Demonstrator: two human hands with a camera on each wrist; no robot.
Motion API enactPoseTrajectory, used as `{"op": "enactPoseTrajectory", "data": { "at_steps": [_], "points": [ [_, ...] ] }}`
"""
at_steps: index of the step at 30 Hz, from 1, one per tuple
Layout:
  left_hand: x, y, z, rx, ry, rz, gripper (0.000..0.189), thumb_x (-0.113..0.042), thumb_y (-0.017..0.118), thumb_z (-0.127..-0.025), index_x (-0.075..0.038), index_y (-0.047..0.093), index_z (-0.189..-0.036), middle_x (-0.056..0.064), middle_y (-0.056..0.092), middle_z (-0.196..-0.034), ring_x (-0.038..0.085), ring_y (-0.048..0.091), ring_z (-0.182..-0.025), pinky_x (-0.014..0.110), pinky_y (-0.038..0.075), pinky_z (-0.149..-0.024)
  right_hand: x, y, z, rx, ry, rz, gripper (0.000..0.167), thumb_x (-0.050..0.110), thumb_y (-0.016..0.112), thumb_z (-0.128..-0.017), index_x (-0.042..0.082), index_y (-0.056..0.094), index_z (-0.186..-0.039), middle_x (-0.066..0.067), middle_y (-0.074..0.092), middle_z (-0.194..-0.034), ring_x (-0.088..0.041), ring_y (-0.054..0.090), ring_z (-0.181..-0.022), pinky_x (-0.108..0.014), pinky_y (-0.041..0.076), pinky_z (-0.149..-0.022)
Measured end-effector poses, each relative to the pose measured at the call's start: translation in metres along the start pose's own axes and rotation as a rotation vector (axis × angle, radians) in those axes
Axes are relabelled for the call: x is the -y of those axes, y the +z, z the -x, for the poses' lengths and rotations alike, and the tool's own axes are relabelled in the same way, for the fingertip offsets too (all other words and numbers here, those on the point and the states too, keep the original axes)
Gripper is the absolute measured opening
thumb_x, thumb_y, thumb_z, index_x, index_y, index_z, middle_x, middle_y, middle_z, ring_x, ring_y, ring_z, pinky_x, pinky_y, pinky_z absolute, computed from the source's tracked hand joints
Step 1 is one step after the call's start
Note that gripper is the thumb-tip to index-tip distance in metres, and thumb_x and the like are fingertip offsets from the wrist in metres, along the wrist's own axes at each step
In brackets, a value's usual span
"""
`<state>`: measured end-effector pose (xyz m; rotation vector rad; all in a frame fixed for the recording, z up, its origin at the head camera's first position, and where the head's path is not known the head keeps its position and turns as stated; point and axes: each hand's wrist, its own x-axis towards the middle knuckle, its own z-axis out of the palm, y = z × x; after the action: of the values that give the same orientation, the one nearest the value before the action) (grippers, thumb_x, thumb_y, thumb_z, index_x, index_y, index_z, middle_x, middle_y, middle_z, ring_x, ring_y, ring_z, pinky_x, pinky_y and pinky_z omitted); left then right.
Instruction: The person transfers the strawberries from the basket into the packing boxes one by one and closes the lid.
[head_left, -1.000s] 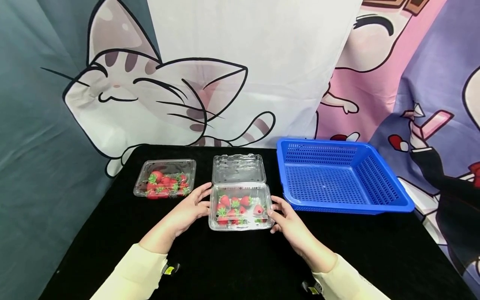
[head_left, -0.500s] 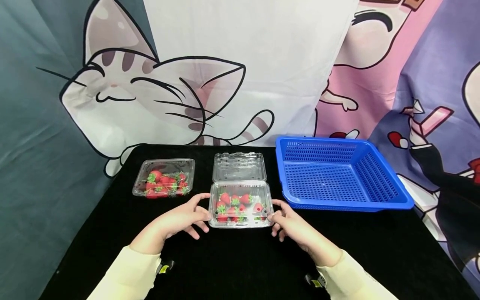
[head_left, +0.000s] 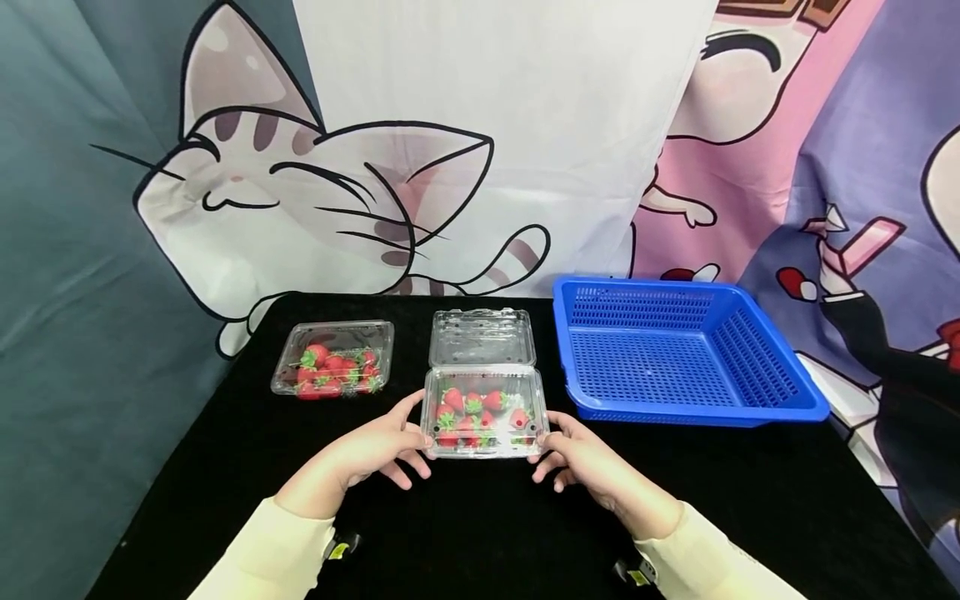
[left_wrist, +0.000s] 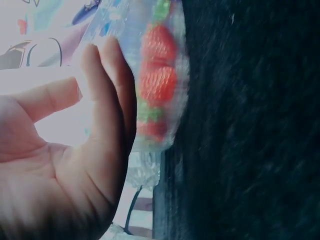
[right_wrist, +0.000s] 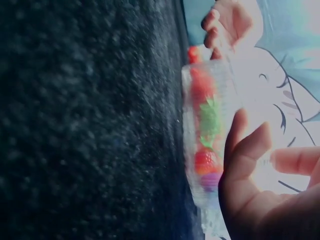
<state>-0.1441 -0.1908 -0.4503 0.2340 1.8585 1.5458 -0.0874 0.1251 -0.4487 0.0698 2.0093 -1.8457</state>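
A clear plastic clamshell box (head_left: 484,404) of strawberries lies at the middle of the black table, its lid (head_left: 483,336) folded back behind it. My left hand (head_left: 367,452) holds its left side, thumb at the near corner and index finger along the wall, the other fingers spread below. At the near right corner my right hand (head_left: 588,467) holds the box by thumb and fingers. Red strawberries with green leaves show through the box wall (right_wrist: 206,135) in the right wrist view. In the left wrist view, the left fingers (left_wrist: 97,95) stand in front of the box.
Another clear box (head_left: 333,358) of strawberries is at the back left of the black table (head_left: 480,533). A blue perforated basket (head_left: 675,412) with nothing in it stands at the right. A printed cloth backdrop (head_left: 570,125) hangs behind the table.
My left hand has come down from the box's left side to its near left corner. My right thumb has slid slightly toward the near edge. The box has shifted a little to the right.
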Motion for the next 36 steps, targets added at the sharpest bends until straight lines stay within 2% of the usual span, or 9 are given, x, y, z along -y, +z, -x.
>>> {"op": "enactPoseTrajectory", "data": {
  "at_steps": [6, 18, 29, 36],
  "points": [
    [0.006, 0.006, -0.002, -0.032, 0.014, 0.068, 0.088, -0.011, 0.058, -0.094, -0.022, 0.0, -0.159, 0.018, 0.062, -0.103, 0.026, 0.068, -0.079, 0.034, 0.057, -0.057, 0.001, 0.003, 0.001, -0.026, 0.006, -0.029, 0.062, 0.007, 0.051, -0.089, -0.003, 0.029, -0.146, -0.012, 0.064, -0.089, -0.019, 0.067, -0.071, -0.023, 0.047, -0.048],
    [0.012, 0.015, -0.005, -0.082, 0.058, 0.106, 0.085, -0.003, 0.056, -0.091, -0.019, 0.007, -0.158, 0.015, 0.062, -0.096, 0.019, 0.065, -0.072, 0.027, 0.053, -0.055, -0.005, 0.005, -0.002, -0.056, -0.002, -0.072, 0.06, 0.001, 0.048, -0.084, -0.002, 0.032, -0.142, -0.013, 0.064, -0.086, -0.019, 0.066, -0.07, -0.022, 0.044, -0.048],
    [0.014, 0.021, -0.003, -0.133, 0.07, 0.143, 0.083, 0.002, 0.054, -0.09, -0.019, 0.009, -0.157, 0.013, 0.06, -0.091, 0.019, 0.06, -0.069, 0.029, 0.054, -0.059, -0.007, 0.007, -0.004, -0.045, -0.009, -0.097, 0.063, -0.001, 0.046, -0.084, -0.004, 0.029, -0.144, -0.013, 0.063, -0.086, -0.018, 0.066, -0.068, -0.022, 0.046, -0.049],
    [0.015, 0.021, 0.0, -0.139, 0.078, 0.139, 0.083, 0.0, 0.054, -0.091, -0.019, 0.009, -0.157, 0.011, 0.06, -0.087, 0.016, 0.058, -0.066, 0.027, 0.051, -0.057, -0.006, 0.008, -0.003, -0.025, -0.019, -0.1, 0.062, -0.002, 0.046, -0.085, -0.006, 0.027, -0.144, -0.013, 0.063, -0.085, -0.016, 0.065, -0.066, -0.022, 0.048, -0.05]
  ]
}}
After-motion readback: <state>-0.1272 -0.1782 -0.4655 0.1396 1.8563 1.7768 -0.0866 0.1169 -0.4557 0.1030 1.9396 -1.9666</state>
